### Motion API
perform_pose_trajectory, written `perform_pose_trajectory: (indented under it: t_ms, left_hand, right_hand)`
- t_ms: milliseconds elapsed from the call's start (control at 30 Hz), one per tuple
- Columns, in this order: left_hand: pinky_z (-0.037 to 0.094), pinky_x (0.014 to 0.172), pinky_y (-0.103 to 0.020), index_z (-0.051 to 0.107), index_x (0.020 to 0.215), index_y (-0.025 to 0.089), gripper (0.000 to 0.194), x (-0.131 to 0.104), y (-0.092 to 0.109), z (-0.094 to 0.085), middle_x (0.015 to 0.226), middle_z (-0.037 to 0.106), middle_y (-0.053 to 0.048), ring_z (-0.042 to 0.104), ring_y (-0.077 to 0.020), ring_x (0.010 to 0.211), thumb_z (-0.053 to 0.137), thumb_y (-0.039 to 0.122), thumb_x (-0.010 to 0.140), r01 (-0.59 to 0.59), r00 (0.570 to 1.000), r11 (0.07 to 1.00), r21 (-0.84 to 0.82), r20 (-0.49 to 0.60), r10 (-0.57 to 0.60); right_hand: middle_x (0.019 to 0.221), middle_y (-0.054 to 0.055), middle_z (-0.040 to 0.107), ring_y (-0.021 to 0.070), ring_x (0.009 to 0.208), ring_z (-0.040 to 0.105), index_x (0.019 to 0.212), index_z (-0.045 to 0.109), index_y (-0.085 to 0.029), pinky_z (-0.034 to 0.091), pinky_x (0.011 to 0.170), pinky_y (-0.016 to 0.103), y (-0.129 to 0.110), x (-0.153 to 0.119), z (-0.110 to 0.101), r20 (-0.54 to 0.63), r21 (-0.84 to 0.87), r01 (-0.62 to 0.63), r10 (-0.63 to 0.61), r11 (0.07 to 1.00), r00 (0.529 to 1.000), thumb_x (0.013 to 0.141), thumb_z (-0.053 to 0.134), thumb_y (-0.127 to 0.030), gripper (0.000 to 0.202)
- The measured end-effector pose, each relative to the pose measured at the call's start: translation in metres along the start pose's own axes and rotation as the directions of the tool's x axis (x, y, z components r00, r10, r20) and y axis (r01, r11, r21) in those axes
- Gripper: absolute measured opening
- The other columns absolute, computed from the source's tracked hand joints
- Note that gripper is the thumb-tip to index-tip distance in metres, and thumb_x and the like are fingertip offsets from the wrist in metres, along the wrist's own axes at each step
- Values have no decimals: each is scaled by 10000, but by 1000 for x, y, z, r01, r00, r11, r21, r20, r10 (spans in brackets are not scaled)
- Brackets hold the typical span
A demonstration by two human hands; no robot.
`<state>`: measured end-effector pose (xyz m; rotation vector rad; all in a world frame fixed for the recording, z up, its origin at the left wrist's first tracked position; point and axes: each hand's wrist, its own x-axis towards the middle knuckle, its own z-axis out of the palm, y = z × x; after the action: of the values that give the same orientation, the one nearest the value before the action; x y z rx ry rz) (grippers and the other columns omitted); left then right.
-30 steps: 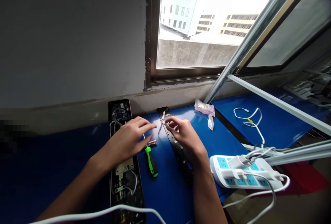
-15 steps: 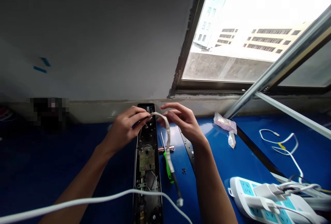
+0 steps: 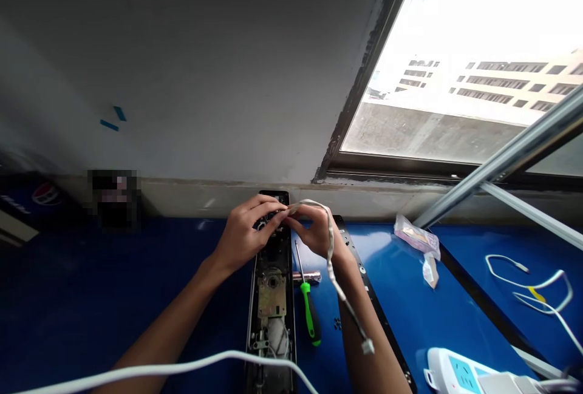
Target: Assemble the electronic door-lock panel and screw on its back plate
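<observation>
Head view: white cord crosses nearest; beyond it, open black housing on blue counter, green-handled screwdriver just right. Over housing's far part, left grip pinches wrapped cable; right grip narrow alongside, clamped or not, cannot tell. Window farthest

Lower centre: my screwdriver, glossy green-and-black plastic, smooth metal shaft. Right: diagonal bar, shiny metal. Tabletop: smooth, glossy blue.
</observation>
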<state>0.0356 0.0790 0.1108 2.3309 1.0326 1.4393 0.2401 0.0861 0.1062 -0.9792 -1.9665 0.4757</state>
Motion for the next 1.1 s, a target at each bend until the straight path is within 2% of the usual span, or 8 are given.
perform_pose_trajectory:
  t_ms: [200, 300, 467, 600, 700, 833, 1100]
  left_hand:
    - [557, 1044, -391, 772, 1157, 222, 255, 1, -28, 0, 1163, 713, -82, 693, -244, 1121, 591, 369, 1053, 108, 988, 990, 90, 102, -117]
    - [533, 1105, -442, 741, 1254, 239, 302, -4, -38, 6, 1190, 631, -91, 646, -269, 1188, 606, 386, 1028, 184, 976, 969, 164, 86, -200]
    - [486, 1196, -463, 610, 1436, 299, 448, -11, -39, 16, 1450, 475, -111, 545, -286, 1381, 653, 389, 999, 306, 945, 945, 114, 88, -316]
    - [499, 1186, -492, 557, 1483, 325, 502, -14, -39, 19, 1554, 377, -123, 543, -303, 1397, 651, 402, 996, 393, 913, 917, 74, 86, -399]
    - [500, 1184, -484, 530, 1498, 345, 531, -15, -41, 21, 1557, 399, -117, 532, -303, 1419, 661, 393, 986, 404, 909, 913, 50, 92, -407]
    - [452, 1224, -501, 516, 1506, 325, 568, -17, -44, 25, 1550, 437, -119, 492, -324, 1463, 680, 370, 964, 390, 915, 919, 49, 95, -393]
    - [419, 1252, -519, 531, 1504, 314, 571, -18, -42, 29, 1583, 410, -121, 474, -336, 1484, 678, 346, 953, 407, 908, 912, 50, 85, -410]
  right_hand:
    - [958, 36, 840, 211, 862, 800, 981, 791, -245, 606, 809, 303, 6, -4, -12, -50, -33, -44, 42, 998, 998, 963, 709, -241, 85]
    - [935, 30, 833, 207, 837, 790, 991, 788, -250, 605, 785, 301, 10, -5, -12, -41, -50, -53, 51, 997, 998, 957, 709, -238, 87]
    - [958, 40, 827, 198, 857, 782, 1014, 789, -236, 592, 801, 289, 9, -4, -11, 5, -88, -58, 59, 994, 998, 951, 697, -189, 121]
    - [958, 48, 807, 195, 861, 762, 1050, 788, -219, 567, 794, 290, 5, -4, -11, 60, -141, -50, 59, 989, 996, 928, 652, -99, 219]
    - [946, 53, 794, 195, 858, 754, 1051, 790, -213, 542, 767, 287, 4, -3, -9, 97, -185, -40, 58, 982, 994, 910, 615, -35, 287]
    - [949, 64, 793, 197, 844, 749, 1054, 792, -212, 537, 775, 297, 3, -3, -7, 111, -227, -30, 57, 973, 992, 929, 634, -46, 262]
    - [967, 53, 797, 191, 853, 753, 1049, 789, -225, 550, 782, 285, -3, -3, -12, 133, -264, -33, 70, 964, 989, 924, 652, -27, 271]
